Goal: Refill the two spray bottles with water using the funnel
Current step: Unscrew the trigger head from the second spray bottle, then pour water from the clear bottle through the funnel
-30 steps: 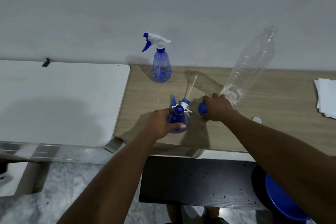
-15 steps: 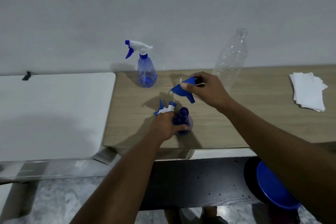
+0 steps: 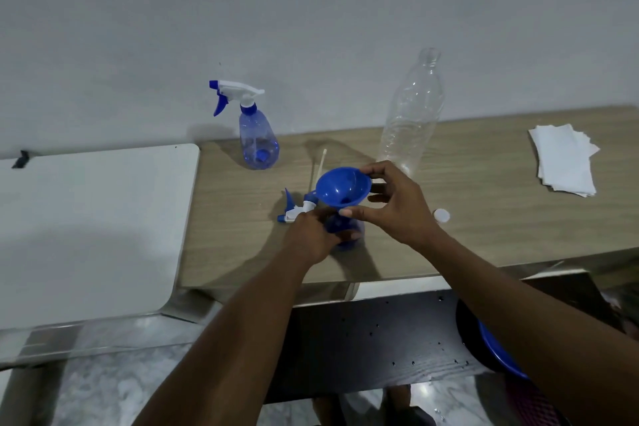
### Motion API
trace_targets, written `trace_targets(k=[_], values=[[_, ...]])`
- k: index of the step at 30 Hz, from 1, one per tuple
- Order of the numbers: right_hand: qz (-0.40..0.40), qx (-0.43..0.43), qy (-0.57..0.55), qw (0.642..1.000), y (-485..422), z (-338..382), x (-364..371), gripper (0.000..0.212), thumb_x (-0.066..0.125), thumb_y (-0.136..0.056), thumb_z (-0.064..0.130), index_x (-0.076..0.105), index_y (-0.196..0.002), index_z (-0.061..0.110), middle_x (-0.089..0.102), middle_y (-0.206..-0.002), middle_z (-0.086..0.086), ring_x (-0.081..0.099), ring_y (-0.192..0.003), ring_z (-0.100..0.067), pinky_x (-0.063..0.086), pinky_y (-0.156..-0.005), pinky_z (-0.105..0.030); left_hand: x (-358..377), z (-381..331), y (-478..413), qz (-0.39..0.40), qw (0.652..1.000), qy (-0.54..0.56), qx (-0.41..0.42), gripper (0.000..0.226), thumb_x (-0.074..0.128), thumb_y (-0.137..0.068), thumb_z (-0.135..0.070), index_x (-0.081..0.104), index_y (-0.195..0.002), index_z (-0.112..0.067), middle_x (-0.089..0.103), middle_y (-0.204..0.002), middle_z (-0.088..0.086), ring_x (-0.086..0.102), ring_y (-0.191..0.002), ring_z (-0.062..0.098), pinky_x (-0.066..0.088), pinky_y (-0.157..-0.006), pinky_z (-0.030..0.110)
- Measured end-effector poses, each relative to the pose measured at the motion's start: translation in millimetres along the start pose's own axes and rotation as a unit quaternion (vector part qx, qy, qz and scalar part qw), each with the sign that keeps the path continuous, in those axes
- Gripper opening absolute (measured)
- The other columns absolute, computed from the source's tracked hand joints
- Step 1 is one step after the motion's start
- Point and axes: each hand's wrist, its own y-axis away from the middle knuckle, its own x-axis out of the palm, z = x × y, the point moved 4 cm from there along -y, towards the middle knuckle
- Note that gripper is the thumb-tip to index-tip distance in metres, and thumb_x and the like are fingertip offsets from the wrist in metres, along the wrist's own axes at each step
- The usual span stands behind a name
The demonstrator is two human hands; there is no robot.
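Observation:
My right hand (image 3: 397, 206) pinches the rim of a blue funnel (image 3: 340, 187), holding it upright just above the neck of an open blue spray bottle (image 3: 349, 235). My left hand (image 3: 311, 235) grips that bottle, which stands on the wooden table (image 3: 484, 218). Its removed trigger head with dip tube (image 3: 299, 207) lies on the table to the left, behind my left hand. A second blue spray bottle (image 3: 257, 142), trigger head on, stands at the back. A tall clear plastic bottle (image 3: 409, 117) stands uncapped behind my right hand.
A small white cap (image 3: 441, 216) lies right of my right hand. White folded napkins (image 3: 563, 159) sit at the far right. A white tabletop (image 3: 90, 225) adjoins on the left. A blue basin (image 3: 498, 353) sits low at the right, below a dark bench (image 3: 363, 339).
My right hand picked the funnel up from the table, turned it mouth-up and brought it over the open bottle's neck. My left hand has stayed on the bottle.

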Motion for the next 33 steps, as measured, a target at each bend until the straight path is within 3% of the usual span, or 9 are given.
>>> trace_targets(k=[2, 6, 9, 11, 13, 18, 23, 28, 33], values=[[0.012, -0.010, 0.029, 0.999, 3.4, -2.9, -3.3, 0.073, 0.094, -0.061, 0.041, 0.056, -0.121, 0.021, 0.063, -0.119, 0.021, 0.063, -0.110, -0.004, 0.056, -0.090, -0.037, 0.7, -3.0, 0.4, -0.015, 1.000, -0.017, 0.000, 0.060, 0.081, -0.059, -0.064, 0.064, -0.112, -0.041, 0.065, -0.107, -0.011, 0.063, -0.095, 0.010, 0.056, -0.085, 0.036], [0.057, -0.020, 0.084, 0.995, 6.0, -11.5, -16.2, 0.104, 0.092, -0.053, 0.057, 0.040, -0.138, 0.029, 0.054, -0.135, 0.018, 0.055, -0.123, -0.003, 0.049, -0.099, -0.031, 3.0, -7.9, -0.2, -0.023, 0.998, -0.049, 0.013, 0.033, 0.077, -0.079, -0.043, 0.064, -0.109, -0.037, 0.065, -0.110, 0.000, 0.061, -0.089, 0.015, 0.053, -0.084, 0.035], [-0.071, -0.024, 0.087, 0.993, 3.4, -19.8, -44.3, 0.100, 0.081, -0.060, 0.070, 0.040, -0.138, 0.024, 0.052, -0.133, 0.004, 0.055, -0.117, -0.013, 0.048, -0.091, -0.029, 4.6, -12.3, 0.1, -0.034, 0.999, -0.020, 0.004, 0.044, 0.079, -0.057, -0.071, 0.061, -0.092, -0.052, 0.066, -0.106, -0.005, 0.065, -0.091, 0.013, 0.054, -0.085, 0.036], [-0.205, 0.012, 0.061, 0.977, -4.5, -28.0, -66.9, 0.090, 0.077, -0.067, 0.070, 0.041, -0.134, 0.023, 0.051, -0.129, 0.000, 0.054, -0.113, -0.017, 0.051, -0.090, -0.038, 4.5, -14.5, -1.1, -0.040, 0.999, -0.008, -0.005, 0.042, 0.078, -0.054, -0.073, 0.056, -0.084, -0.054, 0.067, -0.099, -0.010, 0.064, -0.090, 0.009, 0.054, -0.082, 0.034], [-0.244, 0.077, 0.032, 0.966, -22.8, -34.6, -81.9, 0.095, 0.080, -0.065, 0.070, 0.036, -0.138, 0.028, 0.047, -0.135, 0.001, 0.051, -0.120, -0.016, 0.049, -0.100, -0.043, 5.2, -16.9, -2.4, -0.038, 0.999, 0.008, -0.006, 0.045, 0.081, -0.059, -0.067, 0.056, -0.092, -0.051, 0.067, -0.095, -0.014, 0.065, -0.091, 0.009, 0.054, -0.084, 0.035], [-0.122, 0.113, 0.015, 0.986, -77.9, -39.7, -89.9, 0.120, 0.089, -0.057, 0.062, 0.022, -0.152, 0.029, 0.041, -0.153, -0.004, 0.042, -0.139, -0.017, 0.038, -0.115, -0.043, 10.3, -23.2, -6.3, -0.031, 0.999, 0.037, -0.011, 0.056, 0.087, -0.066, -0.053, 0.060, -0.113, -0.038, 0.061, -0.101, -0.019, 0.061, -0.098, 0.010, 0.052, -0.093, 0.037], [-0.056, 0.088, 0.019, 0.994, -101.0, -33.5, -88.1, 0.092, 0.091, -0.062, 0.052, 0.043, -0.136, 0.026, 0.062, -0.122, -0.003, 0.063, -0.111, -0.016, 0.052, -0.101, -0.042, 13.2, -28.3, -4.4, -0.019, 0.998, 0.053, -0.007, 0.052, 0.087, -0.074, -0.038, 0.058, -0.116, -0.029, 0.057, -0.098, -0.025, 0.058, -0.093, -0.001, 0.042, -0.079, 0.011], [0.085, 0.024, 0.126, 0.988, -106.7, -15.3, -105.9, 0.089, 0.090, -0.057, 0.056, 0.047, -0.128, 0.026, 0.065, -0.112, 0.001, 0.066, -0.099, -0.010, 0.052, -0.089, -0.029, 16.7, -30.9, -6.7, -0.046, 0.996, 0.068, -0.025, 0.051, 0.089, -0.069, -0.042, 0.058, -0.110, -0.034, 0.061, -0.099, -0.021, 0.060, -0.094, 0.002, 0.050, -0.093, 0.029], [0.222, -0.005, 0.251, 0.942, -112.0, 4.8, -130.4, 0.088, 0.086, -0.048, 0.067, 0.049, -0.120, 0.033, 0.067, -0.099, 0.006, 0.067, -0.094, -0.013, 0.056, -0.091, -0.042, 19.7, -33.0, -15.1, -0.055, 0.995, 0.073, -0.039, 0.075, 0.087, -0.053, -0.067, 0.064, -0.115, -0.031, 0.071, -0.106, -0.009, 0.067, -0.101, 0.013, 0.053, -0.097, 0.043]])
